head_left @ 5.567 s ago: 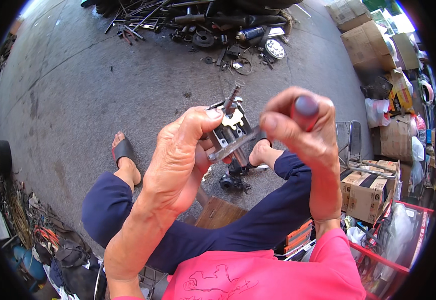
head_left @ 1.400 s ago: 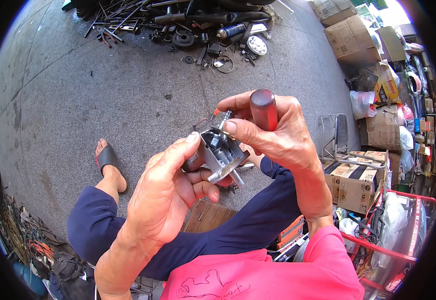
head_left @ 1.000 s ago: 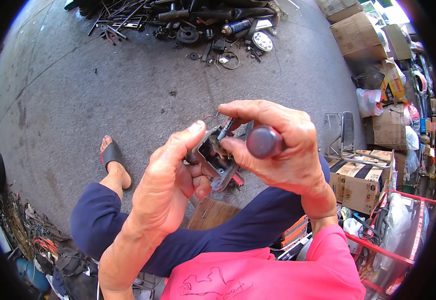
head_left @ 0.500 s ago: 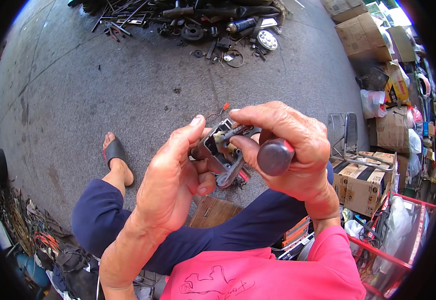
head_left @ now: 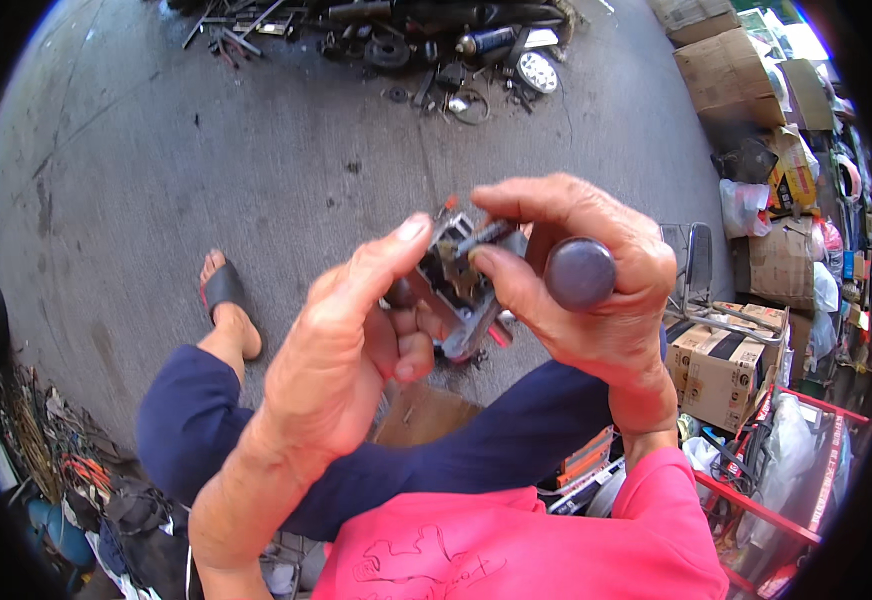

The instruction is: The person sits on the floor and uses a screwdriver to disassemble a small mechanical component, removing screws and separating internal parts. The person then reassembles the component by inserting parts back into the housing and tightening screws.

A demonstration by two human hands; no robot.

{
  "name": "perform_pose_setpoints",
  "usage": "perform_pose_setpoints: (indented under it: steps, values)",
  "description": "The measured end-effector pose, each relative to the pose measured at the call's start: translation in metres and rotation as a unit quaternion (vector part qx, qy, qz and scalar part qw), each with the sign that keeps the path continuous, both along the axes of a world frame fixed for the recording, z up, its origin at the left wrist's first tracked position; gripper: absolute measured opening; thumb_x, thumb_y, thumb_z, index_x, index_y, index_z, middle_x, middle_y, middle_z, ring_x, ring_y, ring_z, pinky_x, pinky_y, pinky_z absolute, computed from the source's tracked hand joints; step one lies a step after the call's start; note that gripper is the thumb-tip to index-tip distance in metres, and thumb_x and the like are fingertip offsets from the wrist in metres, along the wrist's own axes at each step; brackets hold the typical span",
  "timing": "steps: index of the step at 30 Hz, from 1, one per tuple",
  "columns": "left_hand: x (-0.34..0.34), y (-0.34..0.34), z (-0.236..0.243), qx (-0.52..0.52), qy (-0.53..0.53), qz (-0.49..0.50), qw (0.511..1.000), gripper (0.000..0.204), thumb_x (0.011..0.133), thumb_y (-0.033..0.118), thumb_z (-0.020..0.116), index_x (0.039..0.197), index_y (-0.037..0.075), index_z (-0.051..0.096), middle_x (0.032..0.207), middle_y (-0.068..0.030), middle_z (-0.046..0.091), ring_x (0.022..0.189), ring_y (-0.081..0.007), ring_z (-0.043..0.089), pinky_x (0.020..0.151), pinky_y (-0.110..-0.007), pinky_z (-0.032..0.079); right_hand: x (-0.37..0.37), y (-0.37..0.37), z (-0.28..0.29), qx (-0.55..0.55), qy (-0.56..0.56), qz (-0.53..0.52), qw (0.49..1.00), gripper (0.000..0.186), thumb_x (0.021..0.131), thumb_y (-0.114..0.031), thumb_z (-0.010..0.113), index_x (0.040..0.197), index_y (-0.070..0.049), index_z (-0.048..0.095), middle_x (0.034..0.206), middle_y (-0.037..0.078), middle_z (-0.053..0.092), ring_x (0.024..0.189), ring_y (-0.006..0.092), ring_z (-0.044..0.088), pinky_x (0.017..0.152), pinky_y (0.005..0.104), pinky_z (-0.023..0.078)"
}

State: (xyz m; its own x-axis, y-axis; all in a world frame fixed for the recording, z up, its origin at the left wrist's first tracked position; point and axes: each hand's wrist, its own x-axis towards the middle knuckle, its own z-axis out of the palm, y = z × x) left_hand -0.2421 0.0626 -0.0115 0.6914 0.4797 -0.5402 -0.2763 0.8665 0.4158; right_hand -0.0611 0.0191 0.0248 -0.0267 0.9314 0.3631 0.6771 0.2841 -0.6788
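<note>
My left hand [head_left: 341, 335] is closed round a grey metal housing [head_left: 469, 318], open on top, with greasy workings inside, blurred by motion. My right hand [head_left: 611, 300] is just right of it. Its thumb and forefinger pinch a small dark rod-like part [head_left: 488, 237] over the housing's upper side. Against the same palm rests a tool with a dark, round-ended handle [head_left: 581, 273]; its far end is hidden. A bit of red and some dark pieces show under the housing.
Between my knees stands a low wooden block [head_left: 424, 415]. Scrap metal parts [head_left: 396, 45] lie in a heap at the far side of the floor. Cardboard boxes [head_left: 721, 370] and a red metal rack [head_left: 796, 515] are on the right; cables and rods [head_left: 41, 425] lie at left.
My right hand has moved slightly up and right with the handle and the small part. The housing has tilted and shifted a little; the greasy workings inside it show darker.
</note>
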Motion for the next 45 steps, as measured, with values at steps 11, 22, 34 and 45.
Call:
perform_pose_setpoints:
  steps: [11, 22, 34, 45]
  values:
    - [-0.005, 0.003, -0.006, 0.053, 0.024, -0.009, 0.998, 0.021, 0.087, 0.021, 0.059, 0.098, 0.002, 0.061, 0.086, -0.0071, 0.067, 0.054, -0.0129, 0.054, 0.042, -0.024, 0.036, -0.006, -0.006, -0.005, 0.047, 0.006, 0.000, 0.999, 0.039, 0.075, 0.009, 0.070, 0.113, 0.002, 0.065, 0.094, 0.008, 0.069, 0.053, 0.0008, 0.047, 0.049, 0.0157, 0.036]
    - [-0.004, 0.014, 0.001, 0.006, -0.017, 0.114, 0.993, 0.016, 0.088, 0.021, 0.059, 0.092, 0.006, 0.064, 0.083, -0.0046, 0.070, 0.054, -0.0129, 0.055, 0.041, -0.023, 0.032, -0.008, -0.010, -0.008, 0.034, -0.050, 0.049, 0.997, 0.019, 0.072, -0.010, 0.082, 0.076, -0.001, 0.066, 0.063, 0.006, 0.065, 0.052, 0.0122, 0.062, 0.048, 0.0253, 0.047]
    - [-0.007, 0.013, -0.001, -0.010, -0.012, 0.108, 0.994, 0.013, 0.086, 0.018, 0.063, 0.086, 0.006, 0.059, 0.080, -0.0057, 0.061, 0.059, -0.0109, 0.054, 0.044, -0.025, 0.034, -0.028, -0.010, -0.010, 0.037, -0.002, 0.012, 0.999, 0.017, 0.067, -0.001, 0.080, 0.070, -0.004, 0.064, 0.059, 0.005, 0.062, 0.048, 0.0132, 0.060, 0.045, 0.0257, 0.045]
    - [-0.008, 0.010, 0.004, -0.014, -0.036, 0.128, 0.991, 0.017, 0.084, 0.016, 0.059, 0.095, 0.005, 0.063, 0.086, -0.0062, 0.069, 0.068, -0.0153, 0.062, 0.049, -0.028, 0.042, -0.024, -0.013, -0.005, -0.064, 0.037, 0.003, 0.997, 0.017, 0.071, -0.003, 0.079, 0.067, -0.005, 0.062, 0.053, 0.001, 0.056, 0.047, 0.0072, 0.055, 0.044, 0.0243, 0.042]
